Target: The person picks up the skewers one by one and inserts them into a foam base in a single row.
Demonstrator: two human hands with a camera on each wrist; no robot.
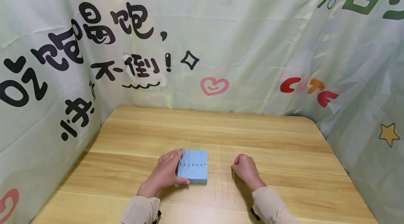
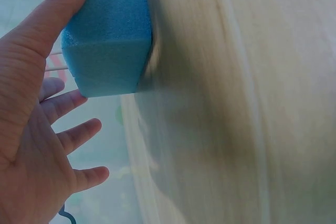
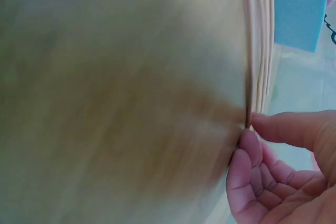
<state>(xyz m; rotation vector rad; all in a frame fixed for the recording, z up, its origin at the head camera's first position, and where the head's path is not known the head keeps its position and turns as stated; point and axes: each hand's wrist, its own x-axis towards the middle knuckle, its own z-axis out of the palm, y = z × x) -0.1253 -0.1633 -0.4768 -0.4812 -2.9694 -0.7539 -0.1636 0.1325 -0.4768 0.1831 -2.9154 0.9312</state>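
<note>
A blue foam block (image 1: 194, 175) with a row of dark holes across its top sits near the table's middle. Thin sticks (image 1: 189, 155) stand upright in its left holes. My left hand (image 1: 165, 170) holds the block's left side, thumb at the near face; in the left wrist view the other fingers spread behind it. Right of the block, several thin wooden sticks lie side by side. The fingertips of my right hand (image 1: 247, 169) pinch the rightmost stick (image 1: 234, 190). In the right wrist view, thumb and index finger meet at that stick (image 3: 248, 77).
A light wooden table (image 1: 293, 168) lies under everything. Hanging printed cloth (image 1: 252, 59) with writing and drawings encloses its back and sides. Three other sticks (image 1: 221, 175) lie between the block and the pinched one, with narrow gaps between them.
</note>
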